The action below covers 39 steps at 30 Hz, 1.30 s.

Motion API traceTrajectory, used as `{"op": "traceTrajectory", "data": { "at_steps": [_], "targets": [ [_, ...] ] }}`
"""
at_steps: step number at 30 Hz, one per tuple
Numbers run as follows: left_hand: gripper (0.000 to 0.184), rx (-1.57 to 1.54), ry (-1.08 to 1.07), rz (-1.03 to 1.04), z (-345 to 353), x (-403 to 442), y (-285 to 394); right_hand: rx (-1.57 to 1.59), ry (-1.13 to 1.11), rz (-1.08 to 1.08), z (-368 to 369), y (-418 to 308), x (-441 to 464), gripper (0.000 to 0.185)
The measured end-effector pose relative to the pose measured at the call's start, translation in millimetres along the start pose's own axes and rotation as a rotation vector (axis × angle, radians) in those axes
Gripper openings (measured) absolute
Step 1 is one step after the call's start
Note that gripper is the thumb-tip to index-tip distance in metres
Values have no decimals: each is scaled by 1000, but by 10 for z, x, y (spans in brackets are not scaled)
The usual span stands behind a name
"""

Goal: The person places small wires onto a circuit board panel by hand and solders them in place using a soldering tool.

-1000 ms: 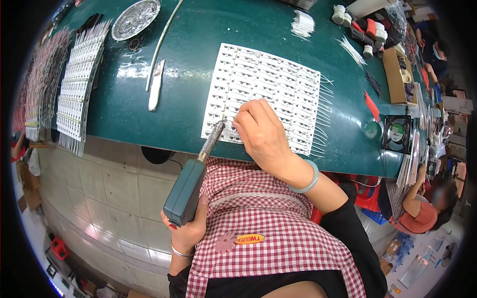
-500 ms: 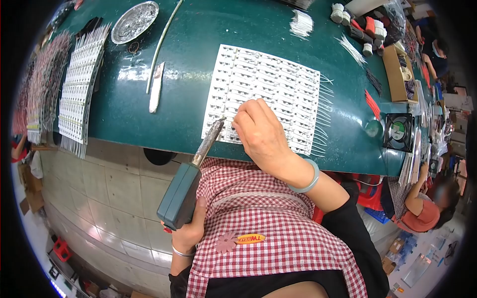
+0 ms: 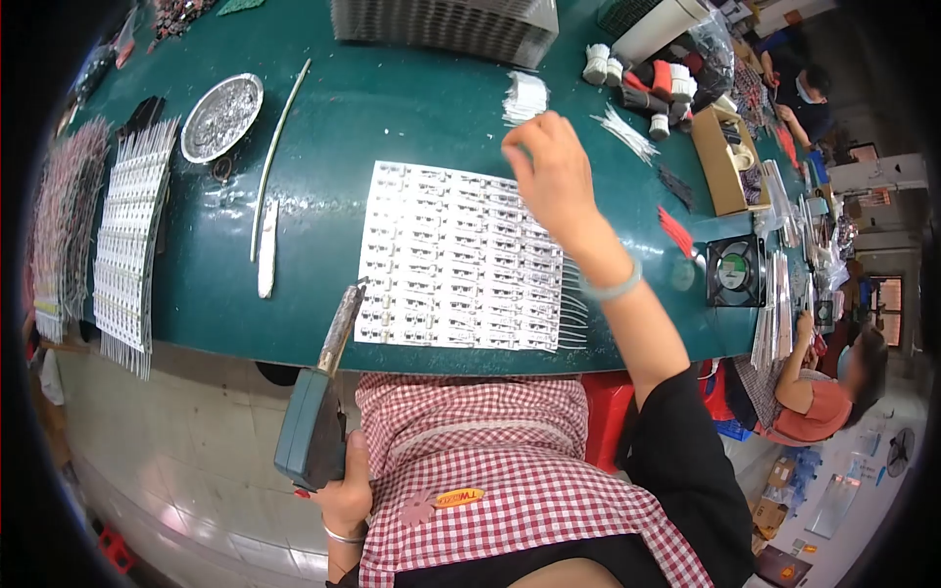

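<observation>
My left hand (image 3: 345,490) is wrapped round the handle of a dark green soldering gun (image 3: 312,426). The gun's metal tip points up at the lower left edge of a white sheet of small circuit boards (image 3: 461,260), which lies flat on the table. Rows of small parts cover the sheet, and thin white wires (image 3: 572,304) stick out from its right side. Above the sheet's upper right corner is my right hand (image 3: 554,171), its fingers bent and loosely apart, with nothing visible in them. Just beyond its fingers lies a bundle of short white wires (image 3: 526,96).
On the left are a metal dish (image 3: 223,120), a long pale solder-like strand (image 3: 279,162), a white-wrapped stick (image 3: 268,257) and wired board sheets (image 3: 135,240). To the right are a cardboard box (image 3: 723,162), wire bundles (image 3: 627,132) and a fan (image 3: 735,271). Co-workers sit beyond.
My right hand has left the lower part of the board sheet and moved up and away toward the white wire bundle. The soldering gun stays in my left hand. The view has shifted.
</observation>
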State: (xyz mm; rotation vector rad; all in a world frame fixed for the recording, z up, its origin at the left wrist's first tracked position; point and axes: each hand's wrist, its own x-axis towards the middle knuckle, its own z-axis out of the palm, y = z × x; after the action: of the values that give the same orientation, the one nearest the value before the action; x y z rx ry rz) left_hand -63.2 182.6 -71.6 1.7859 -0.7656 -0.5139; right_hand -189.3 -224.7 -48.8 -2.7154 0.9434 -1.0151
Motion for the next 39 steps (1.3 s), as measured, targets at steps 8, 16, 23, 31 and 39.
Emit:
{"op": "traceTrajectory", "data": {
  "at_steps": [8, 16, 23, 31, 39],
  "targets": [
    [45, 69, -35, -36, -9, -9, 30, -113, -253, 53, 322, 775, 277, 9],
    [45, 41, -25, -43, 37, 23, 102, -332, -294, -161, 306, 729, 251, 22],
    [47, 51, 12, -59, -19, -36, 109, 216, -143, -103, -70, -207, -32, 12],
    [47, 1, 12, -64, -41, -100, 133, 462, -225, -155, -120, -1222, -747, 16],
    [47, 24, -93, -88, -114, -153, 167, 382, -144, -117, 75, -1270, -1055, 18]
  ]
}}
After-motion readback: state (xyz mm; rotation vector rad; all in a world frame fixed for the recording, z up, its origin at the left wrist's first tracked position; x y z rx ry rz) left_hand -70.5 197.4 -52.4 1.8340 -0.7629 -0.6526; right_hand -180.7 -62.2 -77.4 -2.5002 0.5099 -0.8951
